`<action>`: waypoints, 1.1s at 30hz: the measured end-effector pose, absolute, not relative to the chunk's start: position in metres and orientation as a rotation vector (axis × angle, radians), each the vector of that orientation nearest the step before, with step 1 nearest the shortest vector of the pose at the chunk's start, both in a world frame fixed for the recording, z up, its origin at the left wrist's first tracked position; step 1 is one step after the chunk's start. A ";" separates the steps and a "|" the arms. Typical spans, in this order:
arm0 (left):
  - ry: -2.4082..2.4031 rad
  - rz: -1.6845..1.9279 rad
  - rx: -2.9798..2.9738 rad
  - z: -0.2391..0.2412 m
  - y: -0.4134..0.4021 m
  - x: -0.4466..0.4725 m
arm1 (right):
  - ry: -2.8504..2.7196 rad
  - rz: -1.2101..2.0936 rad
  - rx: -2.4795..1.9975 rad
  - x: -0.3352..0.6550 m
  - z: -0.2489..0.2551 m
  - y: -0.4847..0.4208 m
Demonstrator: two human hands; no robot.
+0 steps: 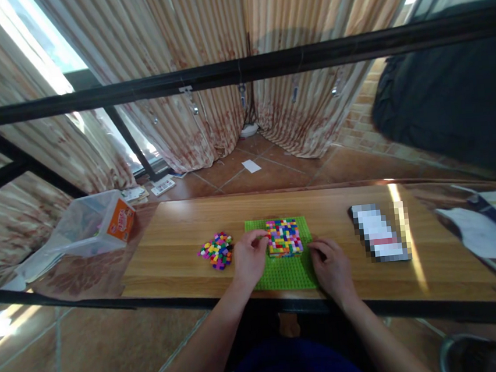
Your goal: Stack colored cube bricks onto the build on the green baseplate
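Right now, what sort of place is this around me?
Probably a room in a home, though I can't be certain: long patterned curtains hang down to a tiled floor, and a pile of small toy bricks lies on a wood-topped table.

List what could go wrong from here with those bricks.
The left hand is at the side of the brick block; a push might loosen bricks. The loose brick pile lies beside that hand; a sweep could scatter it. The right hand, at the edge of the green baseplate, might nudge it.
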State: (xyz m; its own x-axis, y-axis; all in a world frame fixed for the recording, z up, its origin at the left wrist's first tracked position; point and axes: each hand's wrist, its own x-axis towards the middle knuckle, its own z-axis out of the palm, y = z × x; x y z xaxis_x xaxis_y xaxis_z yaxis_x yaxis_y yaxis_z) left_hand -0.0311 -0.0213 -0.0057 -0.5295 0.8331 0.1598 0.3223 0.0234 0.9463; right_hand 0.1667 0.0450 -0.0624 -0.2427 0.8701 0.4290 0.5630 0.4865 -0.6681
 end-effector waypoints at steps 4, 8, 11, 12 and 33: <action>1.825 1.617 1.095 -0.015 -0.016 -0.028 | -1.912 0.480 -1.179 0.166 -0.060 0.044; 1.737 1.659 1.017 -0.023 -0.012 -0.026 | -1.919 0.486 -1.185 0.166 -0.060 0.044; 1.701 1.673 0.982 -0.022 -0.010 -0.025 | -1.924 0.491 -1.192 0.166 -0.060 0.043; 1.695 1.674 0.971 -0.021 -0.010 -0.024 | -1.927 0.492 -1.190 0.166 -0.060 0.043; 1.635 1.698 0.509 -0.009 0.011 -0.010 | -1.965 0.443 -1.203 0.168 -0.062 0.044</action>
